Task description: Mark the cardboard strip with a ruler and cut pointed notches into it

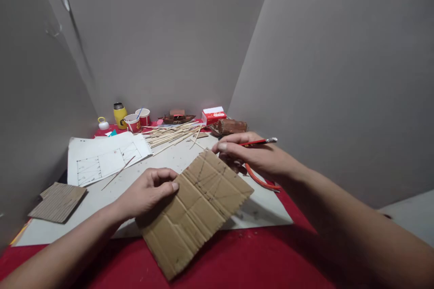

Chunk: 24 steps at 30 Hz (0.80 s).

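- The lower corner of the cardboard sheet (195, 216) projects past the white board (257, 210) onto the red table cover (257, 262); the underside of the sheet is hidden.
- The right hand (251, 156) covers most of the pliers (262, 181); only the curved red handles show below the wrist. The pliers' head is not visible.
- The brown object (232, 126) behind the right hand, near the centre of the frame, is too indistinct to identify.
- Two red-and-white paper cups (138, 120) stand in the upper-left part of the table area; a blue stick-like item rises from the rear cup. Other contents cannot be determined. A yellow bottle (120, 115) stands just left of the cups.
- The cardboard sheet lies in the centre-bottom of the frame. Its long axis runs diagonally, from lower left to upper right. Pencil lines mark the upper half.
- The left hand (147, 192) is curled, with the thumb pressed on the sheet's left edge.
- The right hand grips a red pencil (259, 142) between closed fingers; the metal end points to the right of the frame. The fingertips rest at the sheet's top corner.
- A drawing sheet (101, 158) lies at centre left, and a bundle of wooden sticks (172, 134) lies behind it.
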Each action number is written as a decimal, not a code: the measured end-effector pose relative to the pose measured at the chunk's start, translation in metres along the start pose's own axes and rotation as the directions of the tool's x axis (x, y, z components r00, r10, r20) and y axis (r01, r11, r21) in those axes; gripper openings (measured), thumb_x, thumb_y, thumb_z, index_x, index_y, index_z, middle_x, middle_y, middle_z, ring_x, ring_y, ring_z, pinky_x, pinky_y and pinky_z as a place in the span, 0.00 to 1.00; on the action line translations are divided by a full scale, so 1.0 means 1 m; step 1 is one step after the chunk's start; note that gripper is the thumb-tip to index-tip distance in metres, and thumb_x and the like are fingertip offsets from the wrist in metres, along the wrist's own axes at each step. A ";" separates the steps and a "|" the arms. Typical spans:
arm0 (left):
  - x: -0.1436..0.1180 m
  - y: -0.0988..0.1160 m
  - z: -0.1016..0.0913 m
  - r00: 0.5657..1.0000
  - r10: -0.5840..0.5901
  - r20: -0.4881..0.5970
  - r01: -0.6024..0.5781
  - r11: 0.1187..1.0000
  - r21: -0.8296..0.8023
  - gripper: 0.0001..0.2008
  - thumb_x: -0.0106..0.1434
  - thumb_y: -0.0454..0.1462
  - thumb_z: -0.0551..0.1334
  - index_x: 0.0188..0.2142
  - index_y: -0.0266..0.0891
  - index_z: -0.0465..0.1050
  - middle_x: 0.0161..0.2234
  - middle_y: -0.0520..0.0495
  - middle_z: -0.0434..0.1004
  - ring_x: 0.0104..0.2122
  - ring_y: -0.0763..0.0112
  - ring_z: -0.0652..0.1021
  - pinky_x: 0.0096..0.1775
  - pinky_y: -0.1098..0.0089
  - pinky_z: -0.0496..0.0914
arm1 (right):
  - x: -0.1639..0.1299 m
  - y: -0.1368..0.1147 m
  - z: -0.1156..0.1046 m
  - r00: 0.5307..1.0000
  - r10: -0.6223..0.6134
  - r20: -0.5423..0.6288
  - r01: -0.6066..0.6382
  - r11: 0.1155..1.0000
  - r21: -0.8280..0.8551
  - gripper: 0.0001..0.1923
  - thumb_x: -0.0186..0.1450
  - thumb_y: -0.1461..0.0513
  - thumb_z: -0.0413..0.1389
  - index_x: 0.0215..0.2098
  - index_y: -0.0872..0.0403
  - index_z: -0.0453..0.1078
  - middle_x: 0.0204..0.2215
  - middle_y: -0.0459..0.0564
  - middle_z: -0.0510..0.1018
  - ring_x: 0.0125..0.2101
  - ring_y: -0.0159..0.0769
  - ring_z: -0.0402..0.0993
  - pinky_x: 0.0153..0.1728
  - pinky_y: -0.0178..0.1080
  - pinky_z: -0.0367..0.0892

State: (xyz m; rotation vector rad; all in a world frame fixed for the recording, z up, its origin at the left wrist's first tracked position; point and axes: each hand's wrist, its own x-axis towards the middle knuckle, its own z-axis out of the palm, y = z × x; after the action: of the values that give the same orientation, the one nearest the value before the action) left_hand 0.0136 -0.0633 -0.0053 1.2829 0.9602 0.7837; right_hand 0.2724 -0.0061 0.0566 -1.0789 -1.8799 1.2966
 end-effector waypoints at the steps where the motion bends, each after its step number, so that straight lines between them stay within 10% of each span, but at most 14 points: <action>1: -0.001 0.003 -0.002 1.000 0.011 0.016 -0.012 1.000 0.024 0.12 0.60 0.45 0.67 0.36 0.39 0.79 0.31 0.51 0.81 0.29 0.72 0.76 0.35 0.73 0.71 | -0.004 0.000 0.002 1.000 -0.003 0.024 0.003 1.000 0.010 0.13 0.62 0.54 0.58 0.26 0.55 0.73 0.17 0.42 0.69 0.17 0.27 0.61 0.16 0.31 0.56; 7: -0.014 0.022 0.000 0.989 -0.010 0.149 -0.011 0.990 0.142 0.11 0.62 0.41 0.66 0.40 0.39 0.82 0.34 0.46 0.83 0.31 0.68 0.79 0.34 0.72 0.71 | -0.027 0.006 0.013 0.994 0.010 0.112 -0.015 0.999 0.043 0.16 0.58 0.56 0.62 0.17 0.54 0.68 0.11 0.41 0.67 0.13 0.25 0.60 0.12 0.29 0.55; 10: -0.016 0.031 -0.005 0.994 0.092 -0.053 -0.088 0.993 0.076 0.12 0.56 0.39 0.71 0.38 0.37 0.83 0.32 0.43 0.83 0.29 0.66 0.79 0.32 0.71 0.72 | -0.035 0.015 0.013 0.998 -0.025 0.050 0.019 0.995 0.103 0.14 0.58 0.56 0.63 0.20 0.55 0.71 0.12 0.41 0.69 0.13 0.27 0.63 0.12 0.29 0.57; 15: -0.003 0.040 -0.044 0.745 0.337 -0.576 -0.448 0.892 -0.058 0.17 0.58 0.47 0.68 0.41 0.37 0.79 0.35 0.45 0.82 0.35 0.67 0.80 0.40 0.71 0.73 | -0.038 0.035 0.012 0.971 -0.122 -0.205 0.171 0.955 0.242 0.13 0.61 0.54 0.63 0.26 0.55 0.75 0.13 0.42 0.73 0.14 0.28 0.67 0.14 0.30 0.64; 19: 0.011 0.032 -0.058 0.588 0.285 -0.757 -0.571 0.809 -0.138 0.10 0.64 0.44 0.60 0.37 0.40 0.72 0.32 0.51 0.78 0.33 0.74 0.78 0.38 0.75 0.72 | -0.029 0.046 0.023 0.916 -0.138 -0.377 0.283 0.889 0.360 0.14 0.61 0.52 0.63 0.33 0.55 0.75 0.16 0.45 0.79 0.17 0.31 0.75 0.18 0.31 0.71; 24: 0.013 0.006 -0.009 0.752 0.203 -0.627 -0.462 0.841 -0.281 0.13 0.63 0.46 0.62 0.39 0.39 0.73 0.37 0.47 0.81 0.38 0.67 0.80 0.43 0.66 0.75 | -0.020 0.059 0.047 0.907 -0.101 -0.409 0.311 0.815 0.488 0.15 0.61 0.50 0.63 0.33 0.54 0.74 0.20 0.48 0.82 0.22 0.34 0.80 0.20 0.31 0.74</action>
State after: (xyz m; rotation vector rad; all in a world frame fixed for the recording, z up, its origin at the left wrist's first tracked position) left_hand 0.0114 -0.0473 -0.0016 0.8420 0.9542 1.6527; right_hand 0.2592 -0.0333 -0.0153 -0.7168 -1.1972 1.2815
